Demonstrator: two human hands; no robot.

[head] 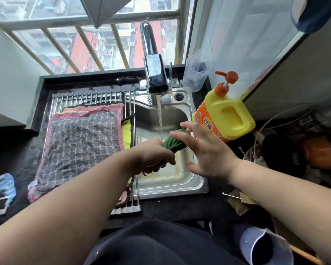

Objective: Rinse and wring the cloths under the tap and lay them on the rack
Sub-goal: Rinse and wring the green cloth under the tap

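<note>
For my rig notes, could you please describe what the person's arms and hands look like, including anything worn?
Both forearms are bare to the frame edge, no sleeves visible. The left hand and right hand wear no gloves, rings, watch or bracelets that show.

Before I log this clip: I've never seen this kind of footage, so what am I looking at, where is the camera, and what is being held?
There is no machine here: a camera worn on a person's head looks down at their bare hands over a steel sink. The tap is running. The left hand grips a twisted green cloth beside the stream; the right hand is open, fingers spread, next to it. A grey checked cloth already lies on the rack. A yellow soap bottle stands to the right.
</note>
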